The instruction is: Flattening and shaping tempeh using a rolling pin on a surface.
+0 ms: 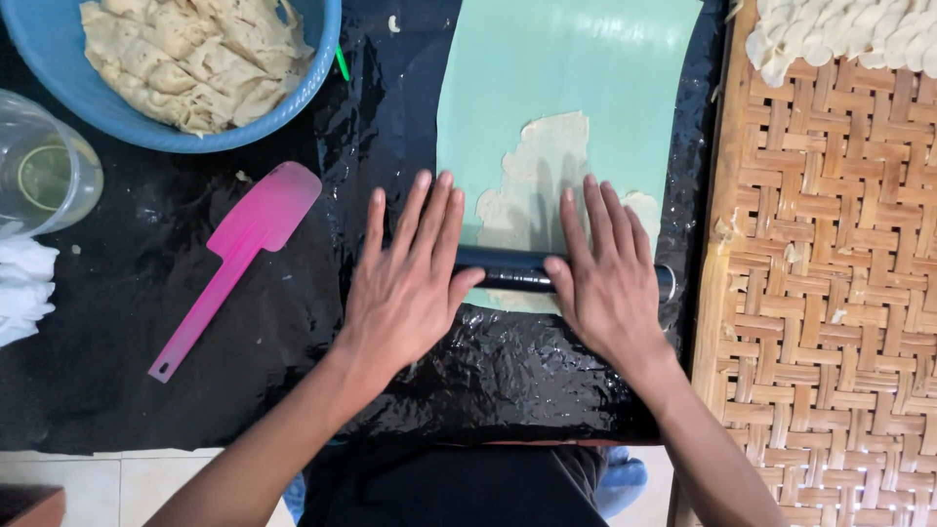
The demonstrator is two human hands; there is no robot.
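Observation:
My left hand (405, 278) and my right hand (605, 278) lie flat, fingers spread, on a black rolling pin (512, 270). The pin lies crosswise over the near end of a pale green plastic sheet (556, 68). A thin, ragged patch of beige dough (532, 185) is pressed on the sheet just beyond the pin, between my fingertips. The sheet rests on a shiny black plastic cover (498, 376).
A blue bowl (293, 98) of folded dough sits at the top left. A pink spatula (234, 259) lies left of my hands. A clear jar (44, 166) and white cloth (20, 288) are at the left edge. A woven bamboo tray (830, 293) with dough pieces (839, 34) lies at right.

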